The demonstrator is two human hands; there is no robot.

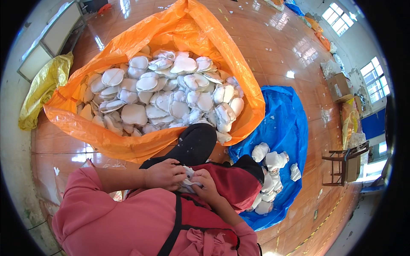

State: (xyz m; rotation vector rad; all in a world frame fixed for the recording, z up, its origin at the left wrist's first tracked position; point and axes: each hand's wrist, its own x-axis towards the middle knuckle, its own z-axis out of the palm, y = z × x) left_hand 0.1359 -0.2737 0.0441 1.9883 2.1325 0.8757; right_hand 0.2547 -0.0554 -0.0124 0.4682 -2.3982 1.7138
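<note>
1. Head view: both hands hold one white pad on the lap, at 6 o'clock.
2. Left hand and right hand pinch it tight.
3. She seems to be working on it; next it likely needs a toss toward the blue bag at 3 o'clock.
4. Orange bag of pads sits at 12 o'clock.

A small white padded piece, soft and crumpled, sits low in the view at about six o'clock, over the lap. The left hand clasps it from nine o'clock and the right hand pinches it from three o'clock, so most of it is hidden.
</note>
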